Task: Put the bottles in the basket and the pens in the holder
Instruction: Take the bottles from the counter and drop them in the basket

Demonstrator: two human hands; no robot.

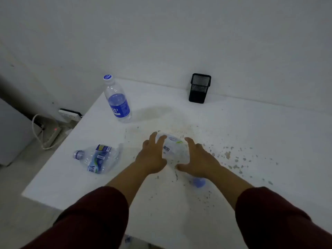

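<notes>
Early days on this one: three bottles are out on the white table (pixel 251 133) and none of them has gone anywhere, with no basket in view at all. The upright bottle (pixel 117 99), blue label and blue cap, stands near the far left corner, untouched. The crushed bottle (pixel 98 158) lies on its side close to the left edge, well apart from the hands. At the back, by the wall, the black mesh holder (pixel 199 88) stands on its own, and I can't spot a single pen anywhere on the table, so that half of the job looks unstarted too. Now the action: both hands are on the crumpled clear bottle (pixel 175 150) in the middle of the table, over the patch of chipped paint. The left hand (pixel 152 155) is wrapped on its left side, fingers curled over the top edge; the right hand (pixel 197 155) presses in from the right, fingers bent round the plastic, thumb tucked low. Both are grasping it, neither fully clenched. A blue blur (pixel 198 182) sits just under the right wrist; it may be this bottle's cap, but it's too soft to call. My read: this is the first bottle being picked up, with everything left to place.
</notes>
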